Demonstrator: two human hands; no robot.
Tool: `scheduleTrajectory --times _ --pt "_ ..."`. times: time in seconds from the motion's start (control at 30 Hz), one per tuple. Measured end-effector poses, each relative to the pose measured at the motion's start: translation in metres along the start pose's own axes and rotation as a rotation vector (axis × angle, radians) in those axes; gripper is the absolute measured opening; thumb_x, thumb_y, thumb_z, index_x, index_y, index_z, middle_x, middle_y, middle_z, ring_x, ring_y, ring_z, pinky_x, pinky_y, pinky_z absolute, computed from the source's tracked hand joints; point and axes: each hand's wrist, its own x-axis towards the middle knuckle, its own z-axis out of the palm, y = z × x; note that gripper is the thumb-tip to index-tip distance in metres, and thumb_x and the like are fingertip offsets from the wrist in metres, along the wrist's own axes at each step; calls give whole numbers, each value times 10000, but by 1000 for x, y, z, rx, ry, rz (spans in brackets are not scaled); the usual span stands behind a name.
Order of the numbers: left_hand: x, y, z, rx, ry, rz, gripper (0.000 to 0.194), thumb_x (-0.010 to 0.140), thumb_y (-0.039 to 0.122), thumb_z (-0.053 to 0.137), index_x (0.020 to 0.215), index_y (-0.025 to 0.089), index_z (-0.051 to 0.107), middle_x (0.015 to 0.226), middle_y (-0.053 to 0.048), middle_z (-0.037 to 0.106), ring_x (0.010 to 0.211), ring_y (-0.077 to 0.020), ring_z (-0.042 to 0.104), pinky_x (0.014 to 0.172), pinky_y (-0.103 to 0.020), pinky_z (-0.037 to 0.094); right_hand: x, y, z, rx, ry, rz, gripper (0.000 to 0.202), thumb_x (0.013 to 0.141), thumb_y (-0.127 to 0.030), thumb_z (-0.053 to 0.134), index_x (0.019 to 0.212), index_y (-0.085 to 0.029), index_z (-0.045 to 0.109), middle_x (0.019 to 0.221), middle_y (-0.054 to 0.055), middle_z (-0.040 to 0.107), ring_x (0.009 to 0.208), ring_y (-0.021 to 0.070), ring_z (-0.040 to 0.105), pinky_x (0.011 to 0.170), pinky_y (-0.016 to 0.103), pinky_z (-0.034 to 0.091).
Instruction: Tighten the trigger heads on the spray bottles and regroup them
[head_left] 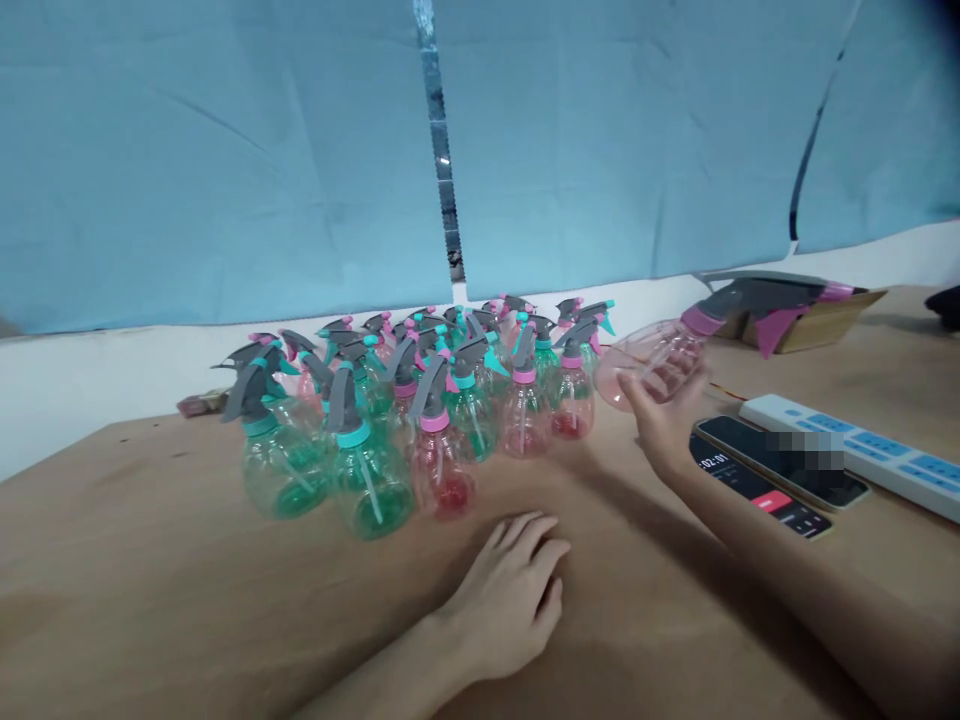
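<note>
My right hand (667,400) is wrapped round the body of a clear pink spray bottle (637,365), raised above the table and tilted, with its grey and pink spray head pointing right. My left hand (514,595) rests on the table with its fingers loosely spread and nothing in it. Beyond it stands a group of several spray bottles with grey heads. Nearest the front are a pink bottle (448,478), a green bottle (373,498) and another green bottle (281,478) at the left.
Two phones lie on the right, a dark one (787,460) partly over one with a lit screen (739,478). Beside them is a white power strip (862,447). A cardboard box (821,325) sits behind the raised bottle. A blue cloth (300,150) hangs at the back.
</note>
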Motion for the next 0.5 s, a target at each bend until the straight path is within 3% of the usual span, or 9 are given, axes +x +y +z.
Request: scheduleTrajectory --times 0.2,0.5 --pt "2 2 -1 5 16 5 335 817 164 421 1138 175 518 1283 -102 481 1207 -248 407 1010 -446 354 9 37 -3 -204 21 42 773 659 -469 672 1262 -141 316 1243 184 424 1146 345 420 971 490 336" --pt "2 2 -1 8 13 14 339 812 167 426 1139 171 517 1272 -101 488 1199 -244 414 1007 -433 354 4 75 2 -286 -133 114 803 603 -489 688 1232 -132 338 1177 174 478 1061 349 504 889 499 408"
